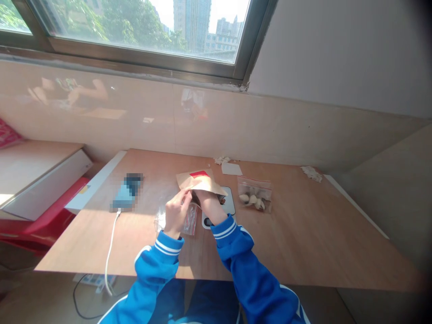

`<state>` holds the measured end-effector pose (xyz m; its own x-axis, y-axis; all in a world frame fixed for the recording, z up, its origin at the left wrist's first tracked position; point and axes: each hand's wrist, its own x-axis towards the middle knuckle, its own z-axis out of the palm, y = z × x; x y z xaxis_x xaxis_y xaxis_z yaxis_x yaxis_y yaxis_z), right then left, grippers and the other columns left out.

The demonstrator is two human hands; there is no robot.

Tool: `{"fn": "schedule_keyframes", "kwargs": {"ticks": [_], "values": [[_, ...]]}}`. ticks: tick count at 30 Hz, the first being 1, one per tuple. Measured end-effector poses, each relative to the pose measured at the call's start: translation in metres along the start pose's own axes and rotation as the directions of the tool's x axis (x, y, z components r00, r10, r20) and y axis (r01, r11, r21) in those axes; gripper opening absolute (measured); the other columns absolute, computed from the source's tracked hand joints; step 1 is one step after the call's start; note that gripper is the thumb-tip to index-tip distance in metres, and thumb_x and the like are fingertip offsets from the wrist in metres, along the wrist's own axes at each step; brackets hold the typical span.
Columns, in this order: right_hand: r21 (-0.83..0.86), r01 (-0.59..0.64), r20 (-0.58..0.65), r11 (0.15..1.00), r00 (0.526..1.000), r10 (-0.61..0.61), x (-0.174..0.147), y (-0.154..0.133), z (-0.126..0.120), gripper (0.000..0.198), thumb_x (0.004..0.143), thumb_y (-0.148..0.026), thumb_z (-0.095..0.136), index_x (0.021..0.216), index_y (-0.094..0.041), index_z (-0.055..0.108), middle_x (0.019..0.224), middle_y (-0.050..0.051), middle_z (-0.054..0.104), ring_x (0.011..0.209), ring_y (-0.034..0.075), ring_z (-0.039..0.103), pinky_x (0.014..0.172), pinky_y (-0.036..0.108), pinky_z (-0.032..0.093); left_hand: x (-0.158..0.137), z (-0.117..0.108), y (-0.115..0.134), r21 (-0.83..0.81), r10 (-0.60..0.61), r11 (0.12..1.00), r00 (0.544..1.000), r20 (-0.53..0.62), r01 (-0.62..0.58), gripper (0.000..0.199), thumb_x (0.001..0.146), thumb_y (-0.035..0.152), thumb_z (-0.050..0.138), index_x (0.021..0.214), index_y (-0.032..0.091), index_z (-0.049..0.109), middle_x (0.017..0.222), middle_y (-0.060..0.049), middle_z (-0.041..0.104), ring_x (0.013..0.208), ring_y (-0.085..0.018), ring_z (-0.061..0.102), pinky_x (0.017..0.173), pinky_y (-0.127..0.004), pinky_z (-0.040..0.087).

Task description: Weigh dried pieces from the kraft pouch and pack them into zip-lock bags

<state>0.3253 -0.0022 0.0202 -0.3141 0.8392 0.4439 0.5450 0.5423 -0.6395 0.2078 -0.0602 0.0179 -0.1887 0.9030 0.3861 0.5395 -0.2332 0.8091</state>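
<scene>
While my left hand (176, 215) pinches the mouth of a brown paper bag (187, 181), my right hand (205, 200) is inside it.
Blue sleeves (153, 266) nearest; left thumb and fingers closed on bag edge, right fingers hidden, can't tell if gripping. Bag held tilted over mid-table (303, 243), red patch (199, 174) up top. Under and beside it: clear plastic packets (190, 221), white flat device (230, 198). To the right, zip bag (258, 196) with pale pieces; far left, blurred phone (127, 193) on white cable (110, 245). Beyond: white card (231, 168), crumpled scraps (222, 159), wall (216, 121), window (135, 27).
</scene>
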Motion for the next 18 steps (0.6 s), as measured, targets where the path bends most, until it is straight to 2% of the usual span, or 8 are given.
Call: {"fn": "schedule_keyframes", "kwargs": {"ticks": [6, 8, 9, 11, 13, 15, 16, 18], "values": [[-0.058, 0.131, 0.128, 0.99, 0.984, -0.123, -0.031, -0.026, -0.047, 0.03, 0.093, -0.017, 0.043, 0.111, -0.027, 0.065, 0.11, 0.004, 0.068, 0.107, 0.023, 0.062, 0.101, 0.044, 0.047, 0.009, -0.008, 0.0, 0.009, 0.016, 1.0, 1.0, 0.006, -0.016, 0.029, 0.092, 0.038, 0.048, 0.102, 0.022, 0.07, 0.101, -0.005, 0.075, 0.09, -0.02, 0.071, 0.083, -0.03, 0.054], [0.014, 0.109, 0.107, 0.994, 0.988, -0.11, -0.041, -0.029, -0.059, 0.028, 0.094, -0.022, 0.048, 0.116, -0.028, 0.062, 0.117, 0.004, 0.066, 0.112, 0.023, 0.061, 0.1, 0.043, 0.048, 0.012, -0.012, 0.002, 0.012, 0.025, 1.0, 1.0, 0.017, -0.025, 0.029, 0.092, 0.038, 0.047, 0.104, 0.022, 0.069, 0.1, -0.004, 0.075, 0.089, -0.02, 0.071, 0.082, -0.029, 0.054], [0.081, 0.068, 0.051, 0.994, 0.996, -0.072, -0.047, -0.028, -0.062, 0.028, 0.094, -0.025, 0.05, 0.12, -0.027, 0.059, 0.119, 0.005, 0.066, 0.111, 0.022, 0.061, 0.098, 0.041, 0.05, 0.013, -0.014, 0.002, 0.017, 0.026, 1.0, 1.0, 0.018, -0.026, 0.03, 0.092, 0.038, 0.048, 0.105, 0.022, 0.069, 0.099, -0.004, 0.075, 0.088, -0.019, 0.071, 0.081, -0.029, 0.054], [0.257, -0.029, -0.144, 0.966, 0.987, 0.068, -0.061, -0.015, -0.064, 0.031, 0.095, -0.031, 0.051, 0.125, -0.024, 0.051, 0.117, 0.008, 0.067, 0.101, 0.02, 0.066, 0.089, 0.036, 0.055, 0.016, -0.016, 0.002, 0.026, 0.024, 0.999, 1.0, 0.011, -0.025, 0.03, 0.092, 0.039, 0.048, 0.105, 0.023, 0.069, 0.1, -0.004, 0.075, 0.087, -0.019, 0.071, 0.081, -0.029, 0.054], [0.37, -0.109, -0.363, 0.922, 0.897, 0.252, -0.072, 0.009, -0.061, 0.03, 0.095, -0.036, 0.049, 0.121, -0.02, 0.048, 0.109, 0.011, 0.069, 0.086, 0.018, 0.07, 0.078, 0.034, 0.057, 0.017, -0.016, 0.0, 0.028, 0.022, 0.999, 1.0, 0.0, -0.022, 0.03, 0.092, 0.04, 0.048, 0.105, 0.023, 0.069, 0.102, -0.004, 0.075, 0.089, -0.02, 0.071, 0.083, -0.03, 0.054], [0.307, -0.216, -0.465, 0.927, 0.815, 0.344, -0.078, 0.041, -0.055, 0.028, 0.093, -0.041, 0.051, 0.11, -0.019, 0.052, 0.102, 0.011, 0.069, 0.083, 0.019, 0.069, 0.072, 0.033, 0.056, 0.018, -0.015, -0.001, 0.024, 0.02, 1.0, 1.0, 0.0, -0.02, 0.03, 0.092, 0.04, 0.048, 0.104, 0.023, 0.069, 0.102, -0.004, 0.075, 0.091, -0.02, 0.071, 0.084, -0.03, 0.054], [0.22, -0.272, -0.465, 0.937, 0.815, 0.346, -0.079, 0.056, -0.052, 0.029, 0.092, -0.044, 0.052, 0.105, -0.018, 0.055, 0.099, 0.011, 0.07, 0.084, 0.02, 0.068, 0.073, 0.034, 0.055, 0.018, -0.015, -0.002, 0.023, 0.018, 1.0, 1.0, 0.002, -0.018, 0.03, 0.092, 0.04, 0.048, 0.104, 0.023, 0.069, 0.102, -0.004, 0.075, 0.092, -0.02, 0.071, 0.084, -0.029, 0.054], [0.023, -0.32, -0.406, 0.947, 0.863, 0.301, -0.076, 0.083, -0.046, 0.032, 0.091, -0.047, 0.05, 0.099, -0.017, 0.059, 0.095, 0.011, 0.07, 0.087, 0.022, 0.066, 0.077, 0.036, 0.053, 0.018, -0.015, -0.002, 0.017, 0.01, 1.0, 1.0, 0.007, -0.01, 0.03, 0.091, 0.04, 0.048, 0.106, 0.023, 0.069, 0.101, -0.004, 0.075, 0.091, -0.02, 0.071, 0.082, -0.029, 0.054]]}}
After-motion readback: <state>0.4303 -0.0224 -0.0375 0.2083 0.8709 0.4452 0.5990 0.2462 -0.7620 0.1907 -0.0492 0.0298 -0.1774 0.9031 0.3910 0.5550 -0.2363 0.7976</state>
